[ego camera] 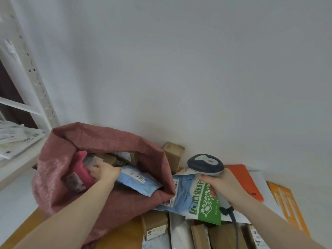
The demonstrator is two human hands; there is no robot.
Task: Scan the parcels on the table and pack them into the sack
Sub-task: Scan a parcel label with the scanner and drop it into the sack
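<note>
Inside the open-mouthed dusty-red woven plastic sack (100,141), left hand (105,172) reaching deep, fingers curled onto a pink plastic mailer pouch (81,168) with a white label; exact grip hard to tell. Just beside that wrist, a pale blue labelled poly mailer (138,180) lying across the sack's mouth. Right hand (221,186) clamped round the handle of a grey-and-white corded barcode scanner (205,163), head raised above a blue-and-green printed mailer bag (195,200) resting against the sack's right edge. Below, brown cardboard parcels (155,224) and a white pouch (180,232) packed together on the yellowish table (124,236). Further right, flat orange envelopes (245,182) on white ones.
</note>
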